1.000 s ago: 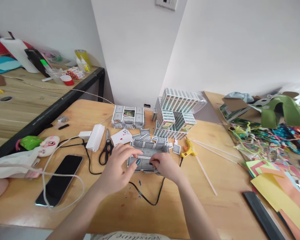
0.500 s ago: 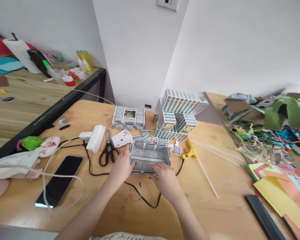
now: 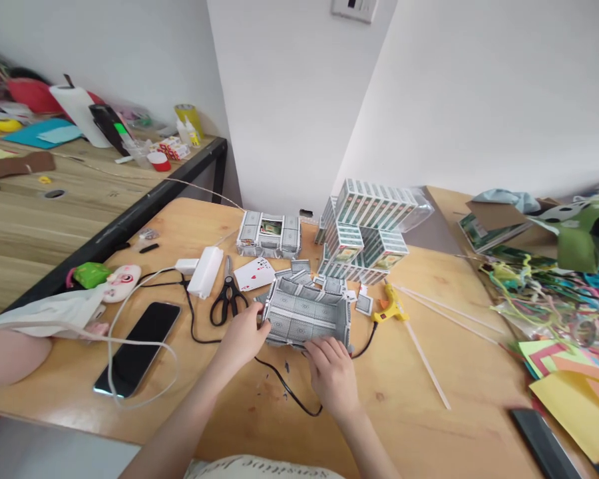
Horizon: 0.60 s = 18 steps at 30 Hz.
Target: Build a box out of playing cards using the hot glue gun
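Note:
An open tray-like box made of grey patterned playing cards [image 3: 304, 313] lies in front of me, tilted a little. My left hand [image 3: 244, 336] pinches its left end near the front corner. At the front wall, my right hand [image 3: 332, 369] has its fingers closed over the edge, thumb below. Behind it are loose cards [image 3: 254, 273] and a second card-covered box [image 3: 269, 234]. Black scissors [image 3: 228, 296] rest left of the box; a yellow glue gun [image 3: 391, 306] lies to its right.
Stacked card boxes [image 3: 364, 229] stand behind on the right. A phone [image 3: 138, 349], white cable and white adapter [image 3: 205, 271] lie left. Clear sticks [image 3: 429, 362], coloured paper [image 3: 579, 406] and a black object [image 3: 549, 439] are right. A person's arm [image 3: 14, 356] shows far left.
The view has shifted left, so things appear further right. The open box has turned slightly, its right end nearer me, and my right hand has shifted to its front edge.

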{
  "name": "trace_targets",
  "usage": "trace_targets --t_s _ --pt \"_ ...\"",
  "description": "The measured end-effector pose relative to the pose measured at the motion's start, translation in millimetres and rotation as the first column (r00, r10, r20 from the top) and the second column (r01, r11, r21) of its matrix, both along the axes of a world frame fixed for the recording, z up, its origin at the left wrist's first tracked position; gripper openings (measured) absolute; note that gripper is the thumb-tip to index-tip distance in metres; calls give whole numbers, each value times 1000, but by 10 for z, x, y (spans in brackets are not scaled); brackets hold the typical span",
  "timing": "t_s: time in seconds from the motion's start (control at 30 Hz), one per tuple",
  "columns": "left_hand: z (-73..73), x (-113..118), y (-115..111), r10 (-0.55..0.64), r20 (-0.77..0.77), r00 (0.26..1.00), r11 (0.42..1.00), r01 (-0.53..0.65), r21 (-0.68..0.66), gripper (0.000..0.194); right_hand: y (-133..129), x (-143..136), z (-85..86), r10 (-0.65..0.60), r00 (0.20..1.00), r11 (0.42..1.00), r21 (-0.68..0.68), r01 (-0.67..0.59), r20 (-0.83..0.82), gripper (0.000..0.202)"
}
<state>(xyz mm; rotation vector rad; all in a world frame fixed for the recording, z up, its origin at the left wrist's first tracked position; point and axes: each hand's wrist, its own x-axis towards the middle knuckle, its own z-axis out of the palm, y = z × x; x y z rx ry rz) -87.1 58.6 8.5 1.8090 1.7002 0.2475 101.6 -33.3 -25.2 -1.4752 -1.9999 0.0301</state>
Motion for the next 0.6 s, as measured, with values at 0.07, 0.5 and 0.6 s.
trace_targets --t_s 0.07,0.5,0.6 --pt "8 -54 8 38 37 999 999 -39 20 22 -71 -20 92 44 996 998 49 -40 -83 23" --pt "356 -476 996 324 383 865 868 -433 244 41 -369 93 120 -136 907 980 81 182 -398 22" --pt "384 -440 1362 354 417 837 817 -494 298 40 -371 16 -74 -164 905 986 -27 166 -393 16"
